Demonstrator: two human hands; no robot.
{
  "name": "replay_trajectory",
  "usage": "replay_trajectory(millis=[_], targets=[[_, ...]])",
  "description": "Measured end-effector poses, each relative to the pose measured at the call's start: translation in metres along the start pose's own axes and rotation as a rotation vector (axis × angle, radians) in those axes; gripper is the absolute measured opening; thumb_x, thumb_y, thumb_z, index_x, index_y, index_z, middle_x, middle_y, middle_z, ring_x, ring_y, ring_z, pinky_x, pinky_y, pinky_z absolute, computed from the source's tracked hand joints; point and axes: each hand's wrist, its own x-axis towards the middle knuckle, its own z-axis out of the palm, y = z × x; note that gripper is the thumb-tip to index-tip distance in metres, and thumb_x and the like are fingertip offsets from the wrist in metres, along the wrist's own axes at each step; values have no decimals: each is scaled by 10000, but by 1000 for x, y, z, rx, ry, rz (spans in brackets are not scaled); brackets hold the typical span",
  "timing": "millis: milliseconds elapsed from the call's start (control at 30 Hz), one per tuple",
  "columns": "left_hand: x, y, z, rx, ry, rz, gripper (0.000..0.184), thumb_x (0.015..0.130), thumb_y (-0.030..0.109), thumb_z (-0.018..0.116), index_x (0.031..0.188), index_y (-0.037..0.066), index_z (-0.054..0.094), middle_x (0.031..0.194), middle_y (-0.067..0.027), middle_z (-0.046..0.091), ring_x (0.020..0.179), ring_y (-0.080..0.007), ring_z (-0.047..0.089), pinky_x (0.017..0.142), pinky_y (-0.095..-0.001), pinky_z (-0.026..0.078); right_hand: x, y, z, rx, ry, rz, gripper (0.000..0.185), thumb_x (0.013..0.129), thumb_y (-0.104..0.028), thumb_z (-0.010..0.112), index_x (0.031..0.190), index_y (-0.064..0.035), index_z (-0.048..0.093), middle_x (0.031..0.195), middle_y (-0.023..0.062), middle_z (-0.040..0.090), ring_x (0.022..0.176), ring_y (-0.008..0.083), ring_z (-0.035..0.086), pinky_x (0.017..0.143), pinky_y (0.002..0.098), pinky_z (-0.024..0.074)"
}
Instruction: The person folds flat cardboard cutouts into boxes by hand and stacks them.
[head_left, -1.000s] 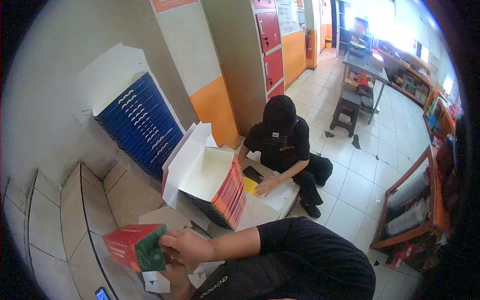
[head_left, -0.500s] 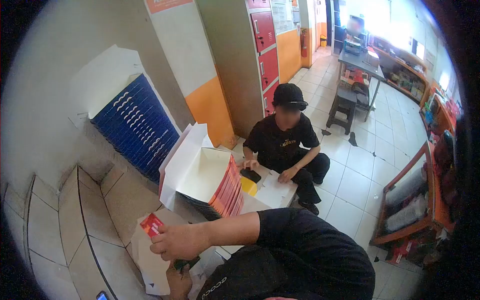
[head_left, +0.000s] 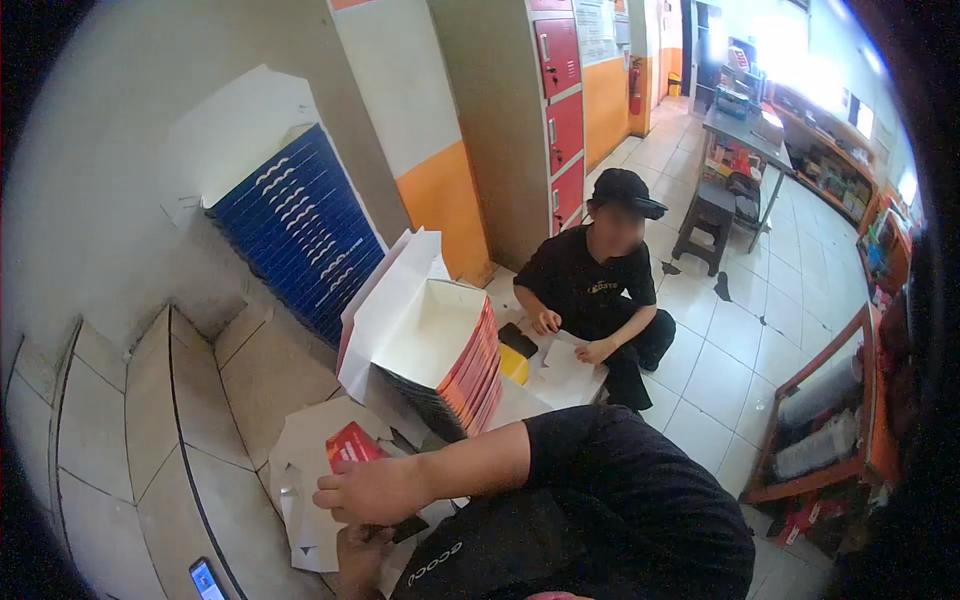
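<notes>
My right hand (head_left: 368,490) is closed over a cardboard box blank (head_left: 310,440), white inside, with a red printed panel (head_left: 350,447) beside the fingers. Below it, my left hand (head_left: 362,560) grips the lower part of the same cardboard, its fingers partly hidden by the right hand. A dark piece (head_left: 408,527) shows next to the hands. Just beyond my right forearm stands a stack of nested open boxes (head_left: 440,340), white inside with red and black outsides.
A tall stack of blue boxes (head_left: 300,230) leans by the wall. A phone (head_left: 205,578) lies on the tiled step at lower left. A person in black (head_left: 600,270) squats opposite, hands on white cardboard (head_left: 565,375). Red lockers (head_left: 565,135) and a wooden cabinet (head_left: 820,400) stand farther off.
The view has shifted so that the scene sits farther right. More of the red panel shows above my right hand. The other person's hand has lifted off the dark object.
</notes>
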Motion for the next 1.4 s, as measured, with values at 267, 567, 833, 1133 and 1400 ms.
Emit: replay_trajectory(millis=[267,567,833,1133,1400], targets=[[1,-11,10,-3,-60,166,134,745,23,643,876,1,628,729,-24,630,604,-110,564,517,-255,430,3,-9,-12,47,-133,91,235,717,-210,632,822,0,636,1065,150,479,1016,272,478,848,347,450],[-7,-5,11,433,18,227,101,773,35,596,867,18,626,864,-165,645,750,-255,636,567,-328,468,-3,-13,23,151,-350,171,180,745,-119,578,896,-21,596,1029,141,525,852,276,564,795,357,471],[-27,34,-17,1115,888,913,136,807,144,572,881,30,566,852,-145,584,745,-305,572,667,-429,481,5,-18,5,-354,-106,221,99,693,-158,580,778,-110,570,755,-9,542,821,167,521,844,396,336],[67,86,41,766,433,1310,306,729,7,588,1026,79,601,1079,-95,554,1071,-305,493,914,-466,411,-38,-41,-142,-734,567,791,109,654,-120,616,754,-134,575,648,3,549,646,159,564,882,451,284],[170,99,73,684,-6,1141,234,735,33,551,952,87,622,1001,-100,601,1023,-304,533,941,-451,373,-73,2,-173,-44,294,781,197,725,-157,657,776,7,560,697,173,568,674,301,584,593,363,442]])
